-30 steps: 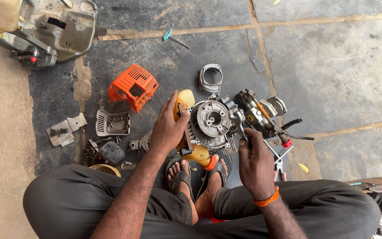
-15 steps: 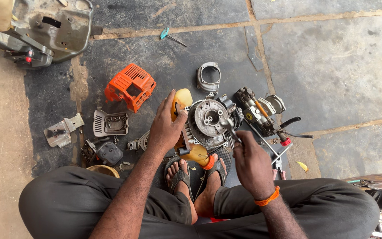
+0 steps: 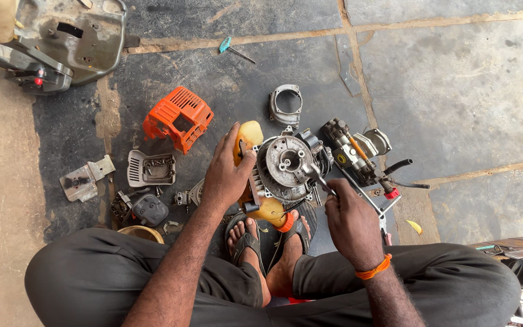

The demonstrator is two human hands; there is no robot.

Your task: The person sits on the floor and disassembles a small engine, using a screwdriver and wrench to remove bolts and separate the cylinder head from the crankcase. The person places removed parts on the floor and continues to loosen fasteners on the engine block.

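While left hand [image 3: 228, 175] clamps engine [image 3: 282, 166] by yellow tank [image 3: 248, 136], engine sits on floor just right of palm, above sandalled feet. Right hand [image 3: 349, 221] fisted round tool [image 3: 317, 178], tip at flywheel edge, up-left of knuckles. Both forearms reach forward over crossed legs. Engine grey, round, oily; orange cover [image 3: 178, 118] lies up-left.

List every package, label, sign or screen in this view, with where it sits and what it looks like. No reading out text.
No packages, signs or screens are in view.
No label is clear enough to tell; the stone floor holds only loose machine parts, such as an orange plastic cover, around the small engine.
The left hand steadies the engine; the right hand holds a slim metal tool.
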